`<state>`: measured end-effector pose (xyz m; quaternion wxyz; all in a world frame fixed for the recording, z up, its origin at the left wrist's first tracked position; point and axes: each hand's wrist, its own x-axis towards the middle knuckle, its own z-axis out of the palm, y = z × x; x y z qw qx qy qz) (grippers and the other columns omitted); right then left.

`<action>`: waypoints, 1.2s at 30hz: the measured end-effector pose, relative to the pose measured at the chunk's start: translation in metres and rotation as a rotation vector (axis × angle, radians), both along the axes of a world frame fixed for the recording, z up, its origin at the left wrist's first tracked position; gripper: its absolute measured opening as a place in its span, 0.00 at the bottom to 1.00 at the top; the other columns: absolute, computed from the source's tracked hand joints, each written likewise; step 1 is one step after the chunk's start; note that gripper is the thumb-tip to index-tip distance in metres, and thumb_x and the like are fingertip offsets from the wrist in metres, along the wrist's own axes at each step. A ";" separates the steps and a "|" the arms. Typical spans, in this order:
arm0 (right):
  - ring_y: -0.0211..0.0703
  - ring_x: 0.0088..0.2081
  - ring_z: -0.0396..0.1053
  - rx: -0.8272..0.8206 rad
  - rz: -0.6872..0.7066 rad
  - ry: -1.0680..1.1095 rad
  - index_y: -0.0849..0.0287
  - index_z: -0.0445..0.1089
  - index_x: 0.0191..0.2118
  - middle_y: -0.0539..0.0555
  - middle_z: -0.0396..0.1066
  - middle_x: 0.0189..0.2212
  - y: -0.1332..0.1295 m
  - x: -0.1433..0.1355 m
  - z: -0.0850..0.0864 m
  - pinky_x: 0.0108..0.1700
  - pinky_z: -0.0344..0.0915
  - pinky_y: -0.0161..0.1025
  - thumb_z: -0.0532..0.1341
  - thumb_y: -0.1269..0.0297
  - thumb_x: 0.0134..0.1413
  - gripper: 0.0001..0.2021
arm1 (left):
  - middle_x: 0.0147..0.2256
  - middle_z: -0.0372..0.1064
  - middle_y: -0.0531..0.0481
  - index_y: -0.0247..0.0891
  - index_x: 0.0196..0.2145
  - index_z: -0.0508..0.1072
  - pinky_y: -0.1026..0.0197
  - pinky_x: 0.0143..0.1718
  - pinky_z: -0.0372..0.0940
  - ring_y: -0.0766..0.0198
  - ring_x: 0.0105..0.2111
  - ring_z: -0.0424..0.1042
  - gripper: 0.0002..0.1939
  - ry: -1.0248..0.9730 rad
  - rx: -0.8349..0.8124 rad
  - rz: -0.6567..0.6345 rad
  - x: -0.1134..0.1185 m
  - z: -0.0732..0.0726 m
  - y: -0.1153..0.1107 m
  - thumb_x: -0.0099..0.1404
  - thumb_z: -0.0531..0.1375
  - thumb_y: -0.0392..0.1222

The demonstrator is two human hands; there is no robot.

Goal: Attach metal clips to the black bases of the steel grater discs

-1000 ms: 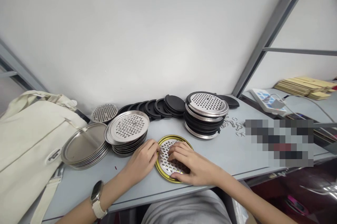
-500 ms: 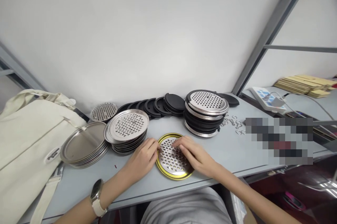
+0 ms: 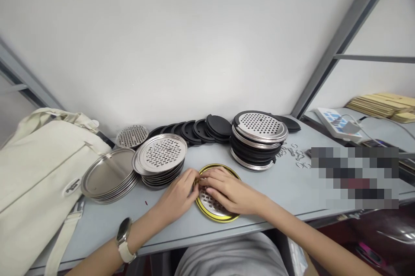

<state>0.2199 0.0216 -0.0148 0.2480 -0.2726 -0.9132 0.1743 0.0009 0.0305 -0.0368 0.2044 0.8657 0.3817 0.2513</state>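
Observation:
A round metal grater plate (image 3: 214, 202) with raised holes lies inside a round, yellow-rimmed dish (image 3: 216, 219) near the table's front edge. My left hand (image 3: 181, 190) is closed at the dish's left side, thumb and fingers pinched on its rim. Over the grater plate reaches my right hand (image 3: 231, 190), its fingers stretched left until the tips meet my left fingertips; its thumb stays apart above the holes. Whether anything small lies between the fingertips is hidden. Left of the hands stands a stack of round grater plates (image 3: 165, 155), with shallow metal dishes (image 3: 108, 172) beside it.
Black round lids (image 3: 218, 125) line the wall. A tall stack of graters and black lids (image 3: 259, 127) stands behind my right hand, with small metal rings (image 3: 300, 165) beyond. A cream bag (image 3: 42, 168) fills the left side; a blurred patch (image 3: 355, 179) covers the right.
My right hand has moved left across the grater plate, bringing its fingertips to my left ones. My left hand keeps its place at the rim. The view has shifted slightly.

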 end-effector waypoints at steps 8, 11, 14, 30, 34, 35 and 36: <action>0.44 0.43 0.66 -0.024 0.048 -0.013 0.59 0.70 0.43 0.56 0.71 0.38 0.011 -0.012 -0.003 0.55 0.59 0.46 0.46 0.65 0.70 0.15 | 0.39 0.58 0.50 0.42 0.39 0.55 0.54 0.45 0.65 0.61 0.40 0.64 0.12 -0.134 -0.023 0.074 0.000 -0.011 0.004 0.63 0.50 0.27; 0.44 0.43 0.66 -0.037 0.054 -0.014 0.59 0.70 0.43 0.56 0.71 0.38 0.010 -0.012 -0.004 0.54 0.58 0.47 0.46 0.65 0.70 0.16 | 0.40 0.58 0.50 0.42 0.40 0.56 0.54 0.44 0.66 0.61 0.40 0.65 0.13 -0.169 -0.034 0.073 0.001 -0.012 0.006 0.62 0.50 0.27; 0.44 0.42 0.66 -0.035 0.045 -0.019 0.60 0.70 0.42 0.56 0.70 0.37 0.010 -0.013 -0.005 0.53 0.59 0.46 0.46 0.65 0.70 0.16 | 0.40 0.59 0.50 0.42 0.41 0.58 0.54 0.44 0.67 0.61 0.40 0.66 0.14 -0.186 -0.040 0.073 0.001 -0.013 0.007 0.61 0.51 0.26; 0.44 0.39 0.65 -0.012 0.035 -0.005 0.60 0.69 0.40 0.56 0.70 0.35 0.011 -0.012 -0.004 0.52 0.62 0.45 0.45 0.67 0.70 0.15 | 0.40 0.61 0.50 0.41 0.42 0.59 0.54 0.43 0.67 0.61 0.39 0.66 0.14 -0.201 -0.074 0.063 0.004 -0.015 0.008 0.61 0.51 0.26; 0.45 0.40 0.66 -0.014 0.014 -0.015 0.60 0.69 0.38 0.57 0.71 0.36 0.010 -0.013 -0.006 0.51 0.63 0.45 0.44 0.67 0.70 0.16 | 0.40 0.60 0.50 0.41 0.41 0.59 0.55 0.43 0.67 0.62 0.39 0.66 0.14 -0.203 -0.081 0.053 0.005 -0.015 0.008 0.61 0.51 0.26; 0.45 0.39 0.66 -0.008 0.006 -0.021 0.60 0.69 0.37 0.57 0.71 0.35 0.010 -0.013 -0.006 0.50 0.63 0.45 0.44 0.67 0.70 0.17 | 0.40 0.60 0.50 0.42 0.41 0.59 0.55 0.43 0.67 0.62 0.39 0.66 0.14 -0.204 -0.080 0.051 0.005 -0.015 0.008 0.61 0.51 0.26; 0.45 0.39 0.66 0.000 -0.002 -0.029 0.60 0.68 0.36 0.57 0.71 0.34 0.009 -0.013 -0.006 0.50 0.63 0.45 0.43 0.67 0.70 0.18 | 0.40 0.60 0.50 0.42 0.41 0.59 0.55 0.44 0.67 0.63 0.39 0.66 0.14 -0.204 -0.080 0.048 0.005 -0.015 0.008 0.61 0.51 0.26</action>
